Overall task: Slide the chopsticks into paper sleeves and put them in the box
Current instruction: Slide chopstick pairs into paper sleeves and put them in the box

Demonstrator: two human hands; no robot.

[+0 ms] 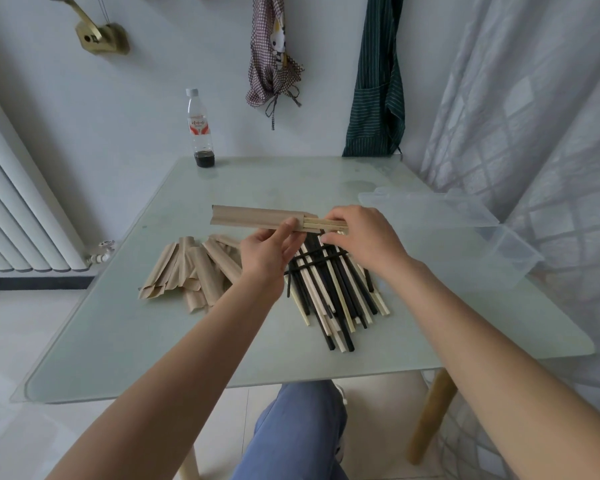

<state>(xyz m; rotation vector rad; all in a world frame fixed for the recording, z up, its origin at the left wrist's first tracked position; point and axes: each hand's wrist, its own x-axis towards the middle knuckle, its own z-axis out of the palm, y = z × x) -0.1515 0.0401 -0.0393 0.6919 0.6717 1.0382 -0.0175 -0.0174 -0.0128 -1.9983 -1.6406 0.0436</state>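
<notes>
A brown paper sleeve (257, 218) is held level above the table, and my left hand (269, 252) pinches its right end. A pair of pale wooden chopsticks (324, 223) sticks out of the sleeve's mouth, most of its length inside. My right hand (362, 235) grips the bare ends of that pair. Below the hands lies a heap of loose black and pale chopsticks (336, 296). More empty sleeves (191, 271) are piled to the left. A clear plastic box (471, 244) with its lid tipped back stands at the right.
A plastic bottle (200, 128) with a little dark liquid stands at the table's far left corner. The glass table (118, 341) has a rounded near edge. Aprons hang on the wall behind; a curtain hangs at the right, a radiator at the left.
</notes>
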